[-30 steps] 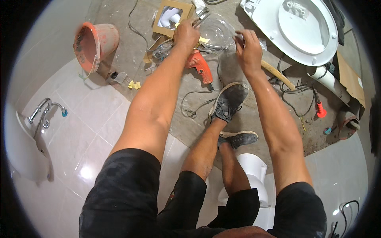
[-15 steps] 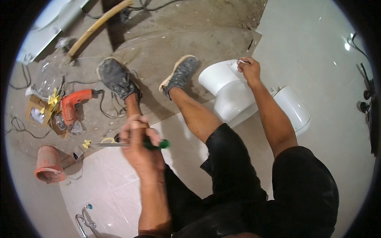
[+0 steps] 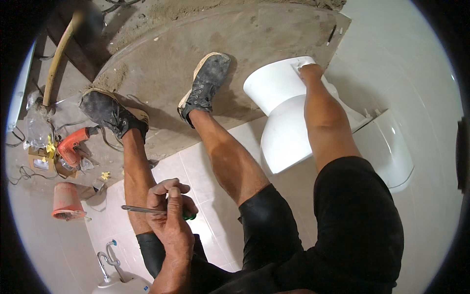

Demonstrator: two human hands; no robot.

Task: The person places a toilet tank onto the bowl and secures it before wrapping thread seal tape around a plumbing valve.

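White curved ceramic toilet point(image 3: 287, 117) sitting at right, perhaps risking a wobble
The right hand point(image 3: 311, 72) is touching its far edge, fingertips hidden, so I cannot tell their grip; uneven pushing could be rocking it. Near left, the left hand point(image 3: 172, 213) is clamping its fingers around a slim green-ended steel tool point(image 3: 144, 210); careless swinging might be scratching the glaze.

Orange drill point(image 3: 71, 148) — red bucket point(image 3: 66, 197) nearby
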